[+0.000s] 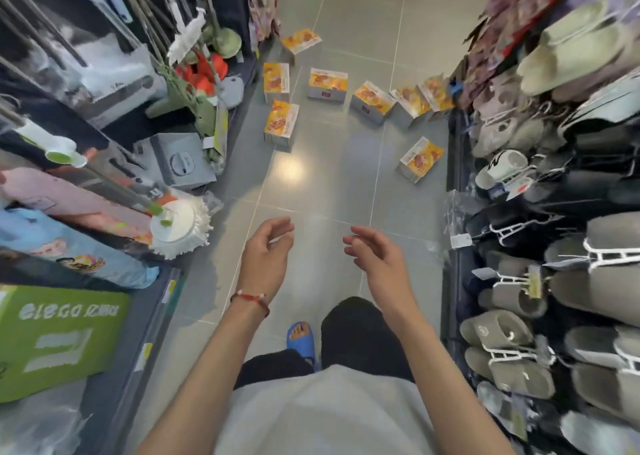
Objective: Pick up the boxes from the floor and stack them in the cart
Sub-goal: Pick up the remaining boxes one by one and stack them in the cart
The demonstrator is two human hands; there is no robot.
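head view: shop aisle, looking down.
boxes (327,83): about eight orange ones lie scattered on the tiled floor (332,184), well ahead of both hands.
left hand (266,252): empty, fingers loosely curled.
right hand (375,258): empty, fingers relaxed, slightly bent.
cart: not in view.
progress: seemingly barely begun; every visible box is left to lift and stack.

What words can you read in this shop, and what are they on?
"elega", then blurred characters: white print on the green cardboard box at the left.
Orange-and-yellow boxes on the grey tiled floor: print too blurred.
White tags by the grey slippers: too small to read.
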